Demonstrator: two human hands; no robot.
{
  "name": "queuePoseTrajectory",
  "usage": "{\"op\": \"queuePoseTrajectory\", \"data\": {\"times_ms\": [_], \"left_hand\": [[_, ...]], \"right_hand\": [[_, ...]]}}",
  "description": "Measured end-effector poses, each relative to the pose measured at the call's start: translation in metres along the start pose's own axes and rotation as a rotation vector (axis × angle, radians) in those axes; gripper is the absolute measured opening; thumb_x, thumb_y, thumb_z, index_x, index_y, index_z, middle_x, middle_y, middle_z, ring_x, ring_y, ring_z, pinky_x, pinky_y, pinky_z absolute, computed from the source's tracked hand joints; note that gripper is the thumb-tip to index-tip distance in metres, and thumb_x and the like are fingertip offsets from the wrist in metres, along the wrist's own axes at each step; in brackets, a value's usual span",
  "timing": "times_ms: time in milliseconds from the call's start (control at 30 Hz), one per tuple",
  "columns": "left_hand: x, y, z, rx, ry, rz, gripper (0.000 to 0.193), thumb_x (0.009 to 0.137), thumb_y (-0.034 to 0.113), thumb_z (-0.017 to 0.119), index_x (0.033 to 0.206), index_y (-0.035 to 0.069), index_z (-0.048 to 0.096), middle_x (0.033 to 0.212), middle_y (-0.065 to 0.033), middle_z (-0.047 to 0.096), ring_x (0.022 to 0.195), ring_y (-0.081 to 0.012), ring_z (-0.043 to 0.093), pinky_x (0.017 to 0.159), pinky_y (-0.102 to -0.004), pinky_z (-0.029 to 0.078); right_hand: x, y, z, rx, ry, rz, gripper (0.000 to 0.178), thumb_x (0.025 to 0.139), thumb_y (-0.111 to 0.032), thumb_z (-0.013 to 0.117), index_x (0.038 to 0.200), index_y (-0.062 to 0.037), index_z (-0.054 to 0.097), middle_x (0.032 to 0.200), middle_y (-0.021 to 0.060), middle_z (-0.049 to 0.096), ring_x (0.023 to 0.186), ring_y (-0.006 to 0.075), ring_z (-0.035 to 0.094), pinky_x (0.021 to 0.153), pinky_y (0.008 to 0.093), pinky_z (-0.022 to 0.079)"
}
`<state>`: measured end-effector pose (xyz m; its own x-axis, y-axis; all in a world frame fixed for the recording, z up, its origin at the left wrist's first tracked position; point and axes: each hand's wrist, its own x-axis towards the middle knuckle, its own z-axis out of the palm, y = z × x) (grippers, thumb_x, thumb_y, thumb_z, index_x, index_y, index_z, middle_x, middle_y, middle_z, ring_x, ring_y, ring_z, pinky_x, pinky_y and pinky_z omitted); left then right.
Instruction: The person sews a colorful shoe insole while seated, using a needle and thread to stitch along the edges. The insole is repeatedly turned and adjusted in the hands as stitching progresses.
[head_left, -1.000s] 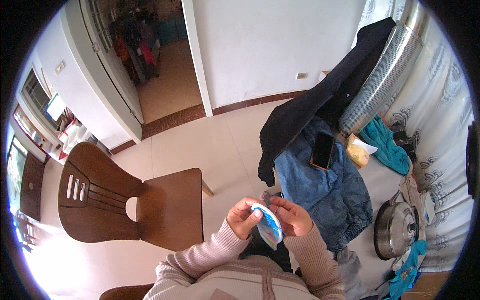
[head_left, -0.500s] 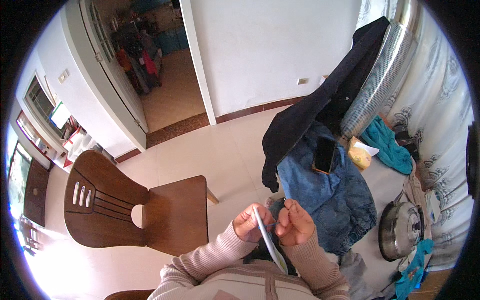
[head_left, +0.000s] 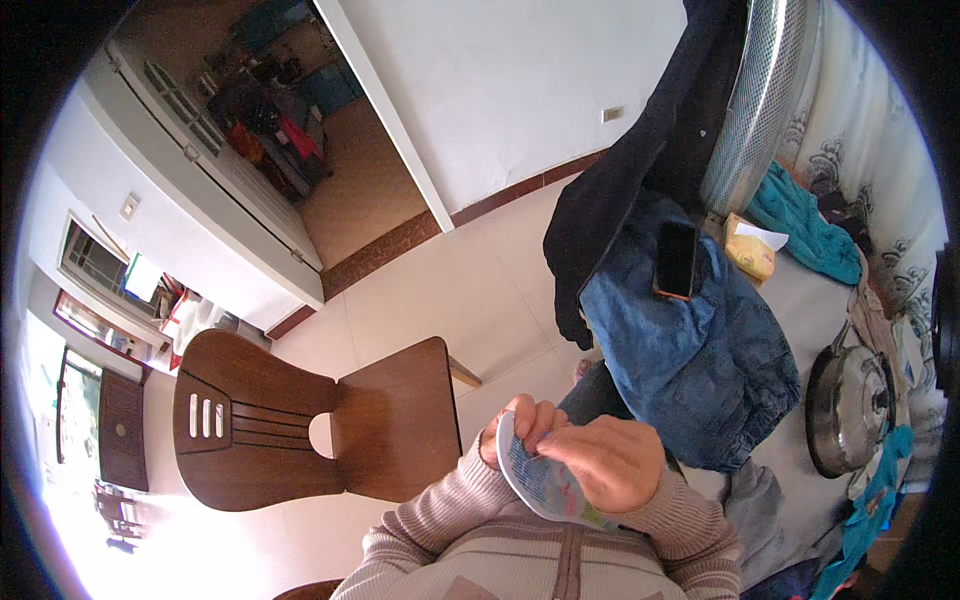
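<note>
My left hand (head_left: 507,428) grips the upper end of an insole (head_left: 530,480), a thin, flat, curved piece with a white edge. Its face has a fine blue pattern, with some red and green toward the lower end. Bent over that face, my right hand (head_left: 610,463) has its fingers pinched together near the blue part. Whatever is between those fingertips is too small or hidden to tell. The insole is tilted in front of my striped sweater.
A brown wooden chair (head_left: 395,420) stands to the left. On the right, blue jeans (head_left: 690,360) lie with a phone (head_left: 676,260) on top, beside a black garment (head_left: 620,200). Beyond are a yellow tissue pack (head_left: 748,250), a lidded metal pot (head_left: 848,410) and teal cloth (head_left: 805,222).
The insole has turned from nearly edge-on to show its patterned face. My right hand has moved from beside it to over it, palm turned down. The whole view has shifted and tilted.
</note>
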<state>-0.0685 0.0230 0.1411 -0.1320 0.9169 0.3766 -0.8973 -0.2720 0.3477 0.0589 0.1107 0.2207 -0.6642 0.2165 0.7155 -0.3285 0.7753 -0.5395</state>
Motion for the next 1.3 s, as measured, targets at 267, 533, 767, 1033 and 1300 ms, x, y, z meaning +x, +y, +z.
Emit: {"op": "queuePoseTrajectory", "data": {"times_ms": [267, 533, 767, 1033, 1300], "left_hand": [[0.002, -0.006, 0.002, -0.060, -0.034, 0.018, 0.016, 0.091, 0.025, 0.048, 0.077, 0.018, 0.048, 0.078, 0.0037, 0.047, 0.078, -0.0135, 0.040, 0.078, -0.0296, 0.033], [0.003, -0.018, -0.020, -0.096, -0.223, 0.128, 0.013, 0.087, 0.027, 0.057, 0.086, 0.016, 0.049, 0.085, 0.0032, 0.050, 0.085, -0.0135, 0.045, 0.083, -0.0301, 0.036], [0.000, -0.017, -0.021, -0.050, -0.195, 0.121, 0.016, 0.086, 0.027, 0.060, 0.089, 0.015, 0.050, 0.087, 0.0029, 0.051, 0.085, -0.0129, 0.045, 0.082, -0.0297, 0.037], [0.001, -0.008, -0.005, 0.062, -0.035, 0.093, 0.016, 0.086, 0.024, 0.058, 0.083, 0.011, 0.050, 0.079, -0.0002, 0.049, 0.076, -0.0137, 0.043, 0.072, -0.0281, 0.038], [-0.002, 0.001, 0.028, 0.730, 0.486, 0.029, 0.027, 0.090, 0.029, 0.052, 0.077, 0.006, 0.051, 0.072, -0.0033, 0.050, 0.064, -0.0125, 0.044, 0.060, -0.0250, 0.038]], "right_hand": [[-0.004, -0.003, -0.002, -0.261, -0.060, -0.102, 0.030, 0.074, -0.011, 0.061, 0.103, -0.0046, 0.060, 0.095, 0.0102, 0.060, 0.071, 0.0174, 0.061, 0.059, 0.0282, 0.053], [-0.006, -0.006, -0.002, -0.292, -0.053, -0.103, 0.029, 0.075, -0.012, 0.061, 0.104, -0.0070, 0.060, 0.094, 0.0100, 0.055, 0.069, 0.0161, 0.060, 0.058, 0.0267, 0.053], [-0.009, -0.003, 0.003, -0.333, -0.008, -0.119, 0.023, 0.077, -0.015, 0.063, 0.100, -0.0116, 0.064, 0.091, 0.0060, 0.055, 0.061, 0.0122, 0.056, 0.049, 0.0241, 0.046], [-0.006, -0.003, -0.001, -0.347, -0.010, -0.175, 0.022, 0.075, -0.013, 0.064, 0.097, -0.0103, 0.066, 0.089, 0.0044, 0.054, 0.061, 0.0120, 0.056, 0.048, 0.0235, 0.045], [-0.008, 0.004, -0.010, -0.294, -0.091, -0.115, 0.023, 0.069, -0.006, 0.064, 0.092, -0.0081, 0.064, 0.085, 0.0056, 0.056, 0.065, 0.0167, 0.058, 0.053, 0.0280, 0.048]]}}
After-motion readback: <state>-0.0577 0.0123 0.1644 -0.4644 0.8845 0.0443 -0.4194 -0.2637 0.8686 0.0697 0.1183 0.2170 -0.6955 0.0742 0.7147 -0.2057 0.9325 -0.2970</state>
